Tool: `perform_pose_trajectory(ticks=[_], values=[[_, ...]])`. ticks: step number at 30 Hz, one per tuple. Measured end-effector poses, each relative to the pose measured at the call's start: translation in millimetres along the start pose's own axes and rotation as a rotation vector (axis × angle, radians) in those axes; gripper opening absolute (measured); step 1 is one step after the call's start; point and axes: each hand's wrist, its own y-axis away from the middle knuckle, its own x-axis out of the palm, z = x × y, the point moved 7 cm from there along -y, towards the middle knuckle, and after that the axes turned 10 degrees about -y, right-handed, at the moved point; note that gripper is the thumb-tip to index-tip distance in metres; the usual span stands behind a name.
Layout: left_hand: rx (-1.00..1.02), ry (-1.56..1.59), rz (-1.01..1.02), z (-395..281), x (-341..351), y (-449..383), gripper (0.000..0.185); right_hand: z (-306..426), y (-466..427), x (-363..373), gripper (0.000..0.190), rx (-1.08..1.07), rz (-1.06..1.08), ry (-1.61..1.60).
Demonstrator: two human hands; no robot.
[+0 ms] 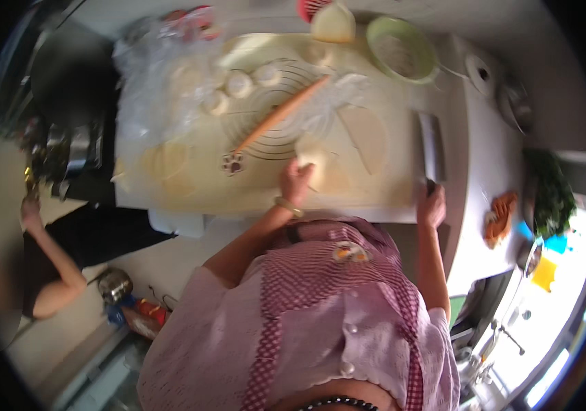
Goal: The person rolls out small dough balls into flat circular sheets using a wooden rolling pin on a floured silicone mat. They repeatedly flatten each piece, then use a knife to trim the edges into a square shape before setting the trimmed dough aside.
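Note:
My left hand (297, 181), a bangle on its wrist, pinches a pale piece of dough (309, 148) above the baking mat (398, 154). The piece is blurred. Right of it lies a thin rolled dough sheet (367, 133) with a straight cut edge. At the board's right side my right hand (431, 204) grips the handle of a cleaver (431, 146), its broad blade pointing away from me. A wooden rolling pin (283, 112) rests diagonally across the mat's printed circles. Beyond its left end sit several round dough pieces (239, 83).
Clear plastic sheeting (154, 92) covers the left part, with flat dough rounds (167, 162) there. A green bowl of flour (400, 51) stands at the back right. An orange cloth (501, 218) lies on the right counter. Another person's arm (59, 262) shows at far left, near a stove.

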Motion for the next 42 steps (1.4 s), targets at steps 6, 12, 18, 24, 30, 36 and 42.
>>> perform_pose_trajectory(ticks=[6, 12, 18, 24, 30, 36, 42], values=[[0.140, 0.249, -0.015, -20, 1, 4, 0.033, -18, 2, 13, 0.040, -0.118, -0.061, 0.012], [0.138, 0.661, -0.045, -57, -97, 4, 0.032, 24, -5, -5, 0.034, -0.356, -0.150, 0.108], [0.080, 0.687, -0.493, -59, -261, -36, 0.029, 91, -46, 62, 0.040, -0.301, 0.076, -0.331], [-0.307, -0.510, -1.169, 126, -399, -12, 0.043, 157, -51, 128, 0.049, -0.323, 0.200, -0.265], [0.080, -0.343, -0.823, 7, -222, -7, 0.030, 123, -79, 117, 0.034, -0.284, 0.265, -0.308], [-0.155, 0.279, 0.252, -34, -40, 18, 0.041, 184, -12, 88, 0.020, -0.071, 0.658, -1.139], [-0.483, 1.245, 0.635, -68, 13, 47, 0.065, 281, 81, 48, 0.020, -0.175, 0.938, -1.136]])
